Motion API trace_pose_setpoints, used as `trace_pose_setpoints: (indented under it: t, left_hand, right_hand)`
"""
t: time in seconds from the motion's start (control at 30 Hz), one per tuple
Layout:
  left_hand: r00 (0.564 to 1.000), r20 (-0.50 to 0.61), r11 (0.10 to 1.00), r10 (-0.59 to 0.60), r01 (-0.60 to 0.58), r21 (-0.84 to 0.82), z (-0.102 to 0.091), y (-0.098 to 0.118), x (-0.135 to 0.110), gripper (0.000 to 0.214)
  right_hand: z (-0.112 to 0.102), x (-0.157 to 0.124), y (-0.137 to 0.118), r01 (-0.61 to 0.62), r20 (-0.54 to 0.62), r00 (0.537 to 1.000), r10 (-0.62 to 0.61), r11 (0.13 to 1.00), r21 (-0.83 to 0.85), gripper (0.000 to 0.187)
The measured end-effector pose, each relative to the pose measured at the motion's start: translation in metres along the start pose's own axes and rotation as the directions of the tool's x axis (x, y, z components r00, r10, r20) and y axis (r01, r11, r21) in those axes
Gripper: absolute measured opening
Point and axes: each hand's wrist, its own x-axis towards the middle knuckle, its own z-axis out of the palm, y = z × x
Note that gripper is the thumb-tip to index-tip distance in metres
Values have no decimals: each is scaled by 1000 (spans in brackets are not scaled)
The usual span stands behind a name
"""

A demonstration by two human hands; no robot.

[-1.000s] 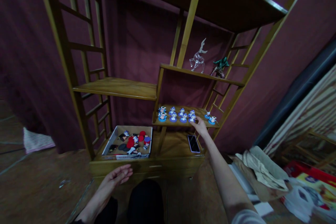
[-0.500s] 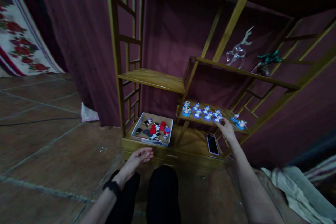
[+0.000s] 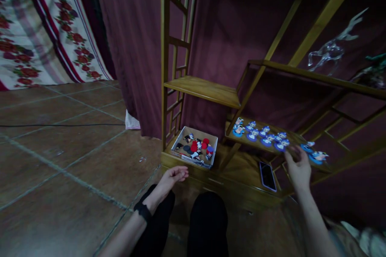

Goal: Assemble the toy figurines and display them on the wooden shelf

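Observation:
A wooden display shelf (image 3: pixel 208 90) stands against a dark red curtain. Several small blue-based figurines (image 3: pixel 265 136) stand in rows on its low right shelf. My right hand (image 3: pixel 298 167) hovers just in front of them, fingers apart and blurred, with nothing seen in it. My left hand (image 3: pixel 173 176) rests loosely curled, palm up, near the shelf's bottom edge, holding nothing. Just above it sits an open cardboard box (image 3: pixel 194 150) with several red, black and blue figurines inside. A black band is on my left wrist.
A phone (image 3: pixel 267 176) lies flat on the bottom board under the figurine shelf. A clear glass deer (image 3: pixel 334 48) and a green figure (image 3: pixel 374 70) stand on the higher shelf. A black cable (image 3: pixel 60 125) crosses the tiled floor; a floral cloth (image 3: pixel 36 32) hangs at left. My dark-clad knees are below.
The view has swung left, shifting the shelf to the right. My right hand has drawn back a little from the figurine row. My left hand has stayed near the box.

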Motion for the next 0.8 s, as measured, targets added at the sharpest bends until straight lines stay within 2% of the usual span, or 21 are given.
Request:
trace_pose_setpoints:
  t: [0.07, 0.1, 0.13, 0.2, 0.23, 0.3, 0.4, 0.53, 0.67, 0.8]
  left_hand:
    - [998, -58, 999, 1, -3, -34, -8, 0, 2, 30]
    - [994, -106, 998, -6, 0, -58, -12, -1, 4, 29]
    - [986, -166, 996, -17, 3, -87, -15, -1, 7, 27]
    - [952, -304, 989, -44, -1, -147, -21, -2, 17, 22]
    - [929, -365, 985, -56, -9, -174, -23, -1, 24, 20]
    - [894, -442, 976, -68, -33, -217, -23, 3, 41, 20]
    - [883, -462, 954, -78, -69, -292, -19, 15, 73, 22]
    - [873, -478, 920, -96, -105, -378, -17, 27, 115, 26]
    - [839, -529, 912, -128, -109, -395, -30, 23, 141, 25]
    - [833, -502, 891, -231, -27, -454, -45, 18, 151, 27]
  right_hand:
    - [8, -39, -15, -7, -107, 994, 18, 994, 107, 46]
    - [16, -61, -23, -19, -88, 996, 34, 987, 160, 43]
    - [27, -84, -30, -38, -35, 998, 46, 979, 198, 39]
    - [56, -127, -46, -66, 170, 985, 22, 965, 255, 29]
    - [73, -144, -54, -83, 288, 958, -3, 954, 288, 25]
    - [111, -168, -71, -133, 451, 892, -41, 928, 348, 23]
    - [169, -176, -93, -163, 566, 817, -108, 898, 407, 22]
    - [244, -164, -105, -179, 655, 745, -124, 909, 376, 25]
    - [308, -162, -105, -44, 727, 671, -146, 971, 236, 26]
    - [344, -170, -103, 136, 798, 578, -170, 984, 111, 31]
